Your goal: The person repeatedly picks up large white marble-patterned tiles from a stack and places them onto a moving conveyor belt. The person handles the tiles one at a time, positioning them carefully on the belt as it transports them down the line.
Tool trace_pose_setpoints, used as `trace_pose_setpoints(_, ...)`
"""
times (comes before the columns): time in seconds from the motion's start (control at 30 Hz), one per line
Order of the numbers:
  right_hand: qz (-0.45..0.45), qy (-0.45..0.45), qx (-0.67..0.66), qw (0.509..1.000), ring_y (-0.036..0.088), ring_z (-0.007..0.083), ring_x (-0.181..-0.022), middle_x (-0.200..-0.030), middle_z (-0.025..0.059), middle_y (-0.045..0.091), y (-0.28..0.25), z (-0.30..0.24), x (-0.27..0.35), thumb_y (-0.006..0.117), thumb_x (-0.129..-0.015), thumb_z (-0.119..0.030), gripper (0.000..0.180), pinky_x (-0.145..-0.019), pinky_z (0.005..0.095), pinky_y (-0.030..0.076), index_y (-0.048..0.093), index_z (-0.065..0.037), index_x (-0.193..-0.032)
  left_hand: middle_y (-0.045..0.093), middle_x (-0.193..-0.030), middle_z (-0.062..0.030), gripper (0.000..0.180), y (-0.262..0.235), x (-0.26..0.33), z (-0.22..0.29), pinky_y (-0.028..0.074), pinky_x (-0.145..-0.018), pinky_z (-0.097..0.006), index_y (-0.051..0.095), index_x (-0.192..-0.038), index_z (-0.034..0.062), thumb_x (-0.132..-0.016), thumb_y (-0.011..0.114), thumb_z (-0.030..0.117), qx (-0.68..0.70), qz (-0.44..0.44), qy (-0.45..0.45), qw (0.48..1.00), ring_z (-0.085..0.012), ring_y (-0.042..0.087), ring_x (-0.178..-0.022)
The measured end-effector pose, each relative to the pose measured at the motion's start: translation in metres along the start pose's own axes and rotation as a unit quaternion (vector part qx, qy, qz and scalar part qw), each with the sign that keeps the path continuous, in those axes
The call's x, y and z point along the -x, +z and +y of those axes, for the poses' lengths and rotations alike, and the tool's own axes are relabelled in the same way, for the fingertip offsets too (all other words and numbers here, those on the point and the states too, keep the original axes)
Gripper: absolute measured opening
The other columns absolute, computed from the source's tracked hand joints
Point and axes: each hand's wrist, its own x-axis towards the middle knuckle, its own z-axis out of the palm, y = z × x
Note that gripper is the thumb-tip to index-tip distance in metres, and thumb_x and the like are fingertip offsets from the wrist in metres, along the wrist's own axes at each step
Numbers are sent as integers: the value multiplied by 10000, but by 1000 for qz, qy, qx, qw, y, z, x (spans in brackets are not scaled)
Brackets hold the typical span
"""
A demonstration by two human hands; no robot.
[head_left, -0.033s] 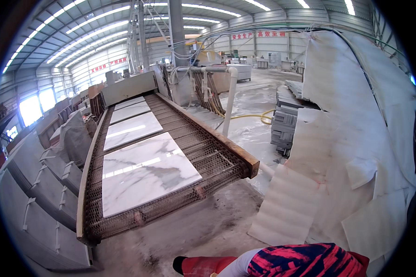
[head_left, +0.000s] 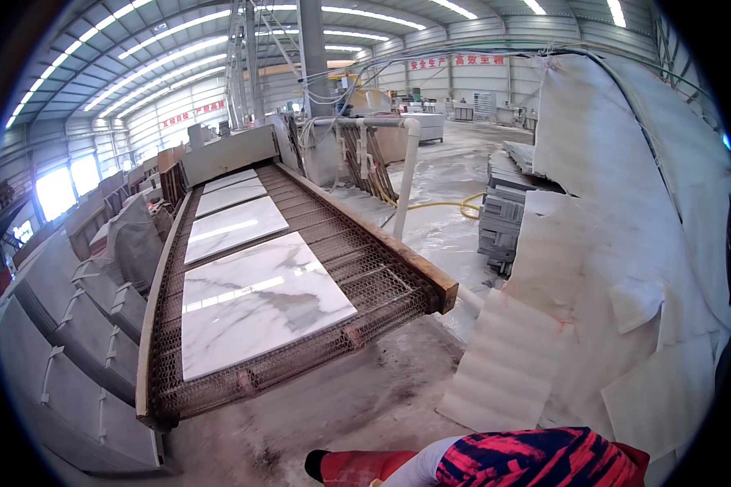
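Neither of my hands shows clearly. At the lower edge a navy and red patterned sleeve [head_left: 536,458] runs into a pale grey cuff [head_left: 422,467], and whatever hand lies beyond it is cut off. Beside the cuff is a red piece [head_left: 361,464] of clothing or covering with a black tip. Ahead of me, a glossy white slab [head_left: 256,304] with grey veins lies flat on the near end of a mesh conveyor [head_left: 365,280]. Behind it a second white slab [head_left: 235,230] lies on the belt, followed by further slabs toward the far end.
Wooden rails [head_left: 443,292] edge the conveyor. Strapped grey slabs [head_left: 77,357] lean along its left side. To the right stand a white pipe [head_left: 408,174], a stack of grey pieces [head_left: 502,215] and large pale sheets [head_left: 601,187]. A yellow hose [head_left: 455,203] crosses the wet floor.
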Motion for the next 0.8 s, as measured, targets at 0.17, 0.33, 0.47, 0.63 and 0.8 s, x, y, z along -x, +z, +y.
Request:
trace_pose_setpoints(0.17, -8, -14, 8, 1000, 652, 327, -716, -772, 160, 662, 3, -7, -3, 559, -773, -222, 223, -678, 448, 497, 705, -54, -767, 337, -1466, -197, 591, -4, 2, 5, 280, -1104, -408, 274, -1471, -8, -994, 383, 323, 6, 14, 13, 1000, -298, 337, -1347)
trace_pose_setpoints(0.33, -10, -27, 17, 999, 652, 325, -700, -752, 158, 661, 7, -12, -5, 562, -764, -211, 214, -667, 448, 497, 706, -54, -753, 320, -1476, -201, 596, -7, 4, 6, 263, -1117, -407, 266, -1474, -10, -994, 380, 324, 10, 19, 20, 1000, -298, 319, -1360)
trace_pose_setpoints(0.47, -9, -37, 26, 999, 652, 323, -688, -736, 157, 661, 9, -15, -5, 564, -758, -203, 207, -659, 448, 496, 707, -54, -741, 306, -1484, -204, 600, -10, 4, 7, 250, -1128, -406, 259, -1475, -12, -994, 377, 325, 15, 20, 28, 999, -298, 305, -1371)
trace_pose_setpoints(0.63, -10, -65, 47, 997, 651, 321, -673, -716, 155, 660, 9, -22, -7, 567, -750, -193, 198, -648, 448, 496, 708, -55, -727, 289, -1494, -207, 605, -12, 7, 12, 234, -1142, -405, 250, -1477, -14, -993, 374, 327, 17, 28, 43, 999, -299, 287, -1384)
trace_pose_setpoints(0.8, -2, -105, 87, 991, 651, 319, -658, -696, 152, 660, 9, -36, -7, 570, -741, -182, 191, -637, 448, 496, 709, -55, -712, 271, -1504, -211, 609, -13, 7, 17, 217, -1155, -404, 242, -1479, -16, -993, 371, 328, 24, 31, 59, 997, -299, 269, -1398)
